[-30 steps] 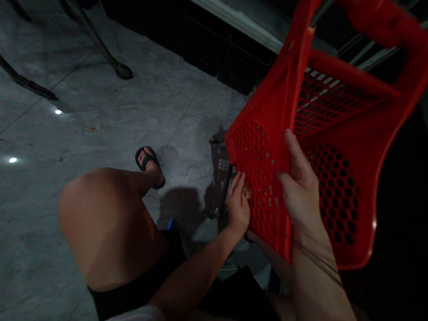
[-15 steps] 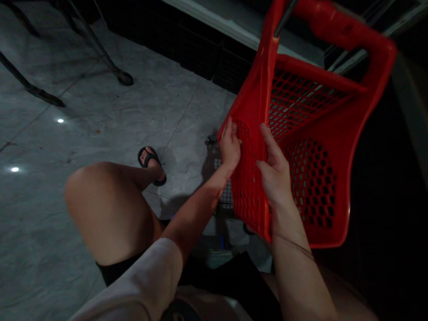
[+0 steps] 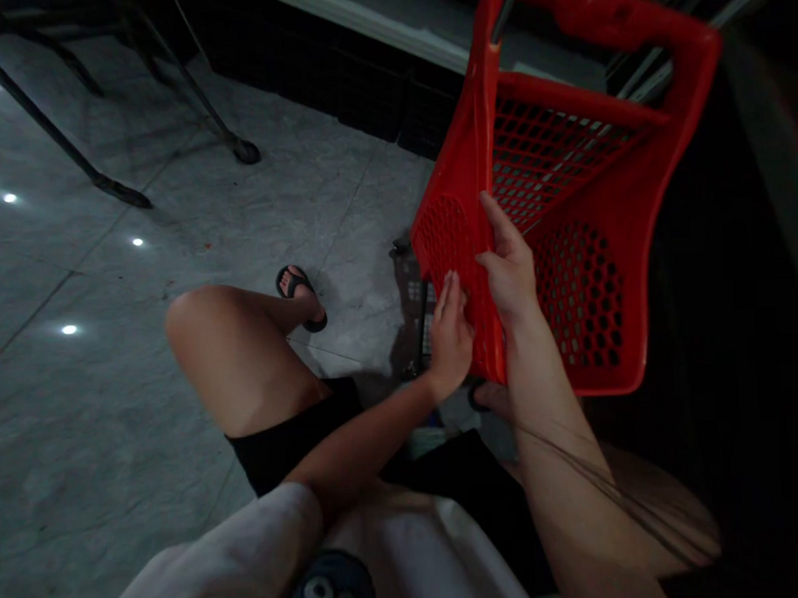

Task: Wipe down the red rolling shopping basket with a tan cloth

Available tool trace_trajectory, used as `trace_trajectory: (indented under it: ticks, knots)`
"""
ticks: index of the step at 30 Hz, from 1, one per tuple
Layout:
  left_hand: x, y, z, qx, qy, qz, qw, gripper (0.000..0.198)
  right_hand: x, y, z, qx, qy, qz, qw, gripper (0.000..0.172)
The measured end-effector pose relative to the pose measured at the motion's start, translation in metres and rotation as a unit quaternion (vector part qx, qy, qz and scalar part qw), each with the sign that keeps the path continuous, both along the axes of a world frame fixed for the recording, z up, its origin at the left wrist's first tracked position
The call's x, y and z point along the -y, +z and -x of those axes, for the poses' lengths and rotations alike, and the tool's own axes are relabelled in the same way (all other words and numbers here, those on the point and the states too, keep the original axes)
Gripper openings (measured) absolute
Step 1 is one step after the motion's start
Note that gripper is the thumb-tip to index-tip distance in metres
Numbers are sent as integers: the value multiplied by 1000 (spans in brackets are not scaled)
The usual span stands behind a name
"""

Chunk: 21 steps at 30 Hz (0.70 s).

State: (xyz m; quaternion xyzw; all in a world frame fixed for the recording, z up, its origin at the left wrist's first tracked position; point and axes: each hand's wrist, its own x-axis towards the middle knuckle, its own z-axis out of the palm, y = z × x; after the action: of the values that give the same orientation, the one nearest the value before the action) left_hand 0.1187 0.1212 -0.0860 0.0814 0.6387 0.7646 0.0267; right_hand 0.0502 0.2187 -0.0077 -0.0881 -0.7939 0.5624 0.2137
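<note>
A red perforated plastic basket [image 3: 579,205] with a thick handle hangs tilted on edge in front of me. My right hand [image 3: 511,273] grips its near wall, thumb on one side and fingers hooked over the edge. My left hand [image 3: 450,336] lies flat against the outer perforated face of the same wall, low down, fingers stretched upward. I am seated, my bare left knee [image 3: 210,340] raised at the left and a foot in a black sandal [image 3: 300,294] on the floor.
Grey marble floor tiles [image 3: 114,387] spread to the left. Black metal legs [image 3: 237,148] stand at the top left. Dark crates [image 3: 365,82] line the back wall. A small dark wheeled frame [image 3: 416,307] sits on the floor under the basket.
My left hand slid down the basket's outer wall from the upper edge to the lower part. The basket swung slightly upward and nearer; my right hand kept its grip.
</note>
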Motion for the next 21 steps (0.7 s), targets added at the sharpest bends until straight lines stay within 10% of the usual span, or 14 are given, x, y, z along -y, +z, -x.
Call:
trace_trajectory:
  ticks: [4,7,16,21]
  knots:
    - [-29,13,90,1,10,-20,1000,51,7,-3,-5,-10,18,17,1000,68]
    - [-32,14,107,22,14,-18,999,52,11,-3,-7,-8,21,20,1000,68]
    - [43,-7,-77,39,-99,65,992,57,4,-11,7,4,4,8,1000,70]
    - [31,11,-66,-18,-35,30,999,55,3,-17,13,-17,19,-7,1000,70]
